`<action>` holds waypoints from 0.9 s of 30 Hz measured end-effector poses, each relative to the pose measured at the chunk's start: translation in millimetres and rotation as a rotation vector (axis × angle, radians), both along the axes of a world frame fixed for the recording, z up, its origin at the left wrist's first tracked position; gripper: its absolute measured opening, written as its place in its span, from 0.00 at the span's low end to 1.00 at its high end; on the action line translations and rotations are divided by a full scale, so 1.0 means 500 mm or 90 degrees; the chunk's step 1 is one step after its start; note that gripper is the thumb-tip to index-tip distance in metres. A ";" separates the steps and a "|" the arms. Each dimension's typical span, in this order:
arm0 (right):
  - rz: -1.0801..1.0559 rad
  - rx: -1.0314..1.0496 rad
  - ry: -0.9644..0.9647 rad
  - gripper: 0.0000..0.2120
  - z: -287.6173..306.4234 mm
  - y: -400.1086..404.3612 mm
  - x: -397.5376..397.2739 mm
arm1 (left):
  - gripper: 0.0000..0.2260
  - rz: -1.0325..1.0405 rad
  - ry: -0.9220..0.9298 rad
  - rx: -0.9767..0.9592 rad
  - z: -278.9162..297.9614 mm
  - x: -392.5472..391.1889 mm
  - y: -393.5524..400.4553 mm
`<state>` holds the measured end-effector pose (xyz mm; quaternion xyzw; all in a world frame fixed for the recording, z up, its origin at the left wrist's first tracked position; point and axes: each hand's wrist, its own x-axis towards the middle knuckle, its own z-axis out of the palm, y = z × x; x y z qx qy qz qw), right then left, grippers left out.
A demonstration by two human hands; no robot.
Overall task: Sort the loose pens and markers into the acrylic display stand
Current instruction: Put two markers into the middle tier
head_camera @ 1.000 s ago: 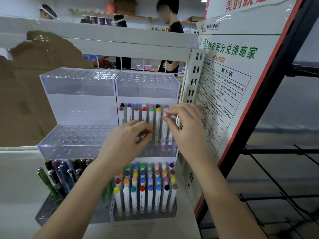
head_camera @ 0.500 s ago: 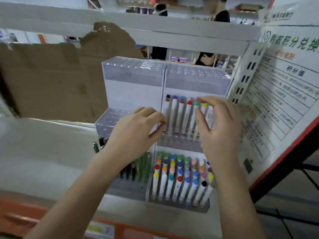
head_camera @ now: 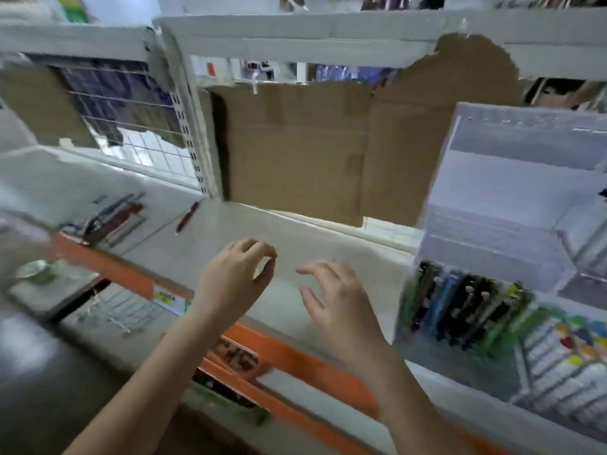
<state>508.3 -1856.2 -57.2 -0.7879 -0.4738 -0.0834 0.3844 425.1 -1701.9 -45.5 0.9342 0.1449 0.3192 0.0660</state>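
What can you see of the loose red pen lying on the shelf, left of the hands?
The red pen is slim, red-bodied, likely plastic, with a darker section near its upper end; motion blur hides finer detail. It lies flat and alone on the grey shelf, angled from lower left to upper right, near the perforated white upright. Nothing touches it but the shelf. A separate pile of pens lies further left. Both hands hover empty, well to its right, apart from it.

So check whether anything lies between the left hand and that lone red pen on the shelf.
Nothing visible does. The left hand hovers empty over the grey shelf, and the red pen lies up and to its left. Only bare shelf surface shows between them. The pile of loose pens sits further left, off that line.
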 end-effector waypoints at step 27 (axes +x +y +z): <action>0.110 -0.243 0.015 0.14 -0.101 0.897 0.021 | 0.11 0.177 0.325 -0.015 -0.101 -0.057 0.791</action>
